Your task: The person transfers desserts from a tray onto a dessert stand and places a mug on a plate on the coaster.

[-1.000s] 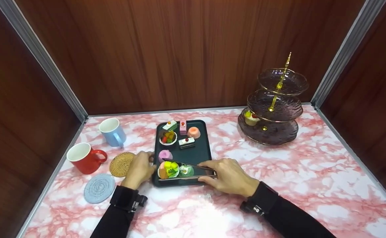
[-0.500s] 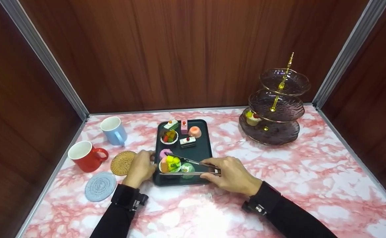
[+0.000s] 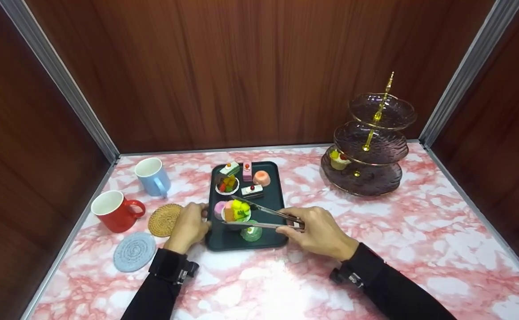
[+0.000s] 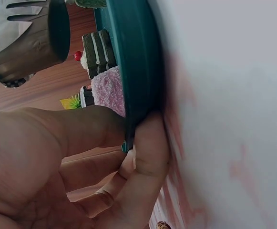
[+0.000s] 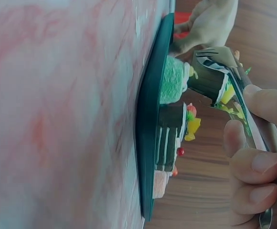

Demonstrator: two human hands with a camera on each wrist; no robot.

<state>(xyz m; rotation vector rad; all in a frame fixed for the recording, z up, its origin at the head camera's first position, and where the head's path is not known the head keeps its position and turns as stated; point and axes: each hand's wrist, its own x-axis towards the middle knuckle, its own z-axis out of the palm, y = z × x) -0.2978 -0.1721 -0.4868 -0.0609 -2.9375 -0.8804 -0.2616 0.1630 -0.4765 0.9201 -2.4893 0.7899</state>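
A dark green tray [image 3: 271,240] carries several small toy cakes. My left hand [image 3: 191,226] pinches the tray's left rim between thumb and fingers, as the left wrist view shows. The right hand [image 3: 316,230] grips metal tongs [image 3: 263,225], whose ends close around a fruit-topped cupcake [image 3: 238,210] in a dark cup. In both wrist views the cupcake is off the tray, tilted in the tongs. Below it on the tray sits a round green cake [image 3: 251,234]; a pink round cake [image 3: 219,209] is partly hidden behind it.
On the right stands a three-tier glass stand [image 3: 368,184], a fruit cupcake [image 3: 339,162] on its lowest plate. Left of the tray are a red mug [image 3: 116,218], a light blue mug [image 3: 152,180], a woven coaster [image 3: 163,220] and a grey-blue coaster [image 3: 134,252]. Wooden panels enclose the table.
The right hand, tongs and fruit cupcake have moved up and to the right, away from the tray's near left corner, uncovering the green cake. The left hand stays at the rim.
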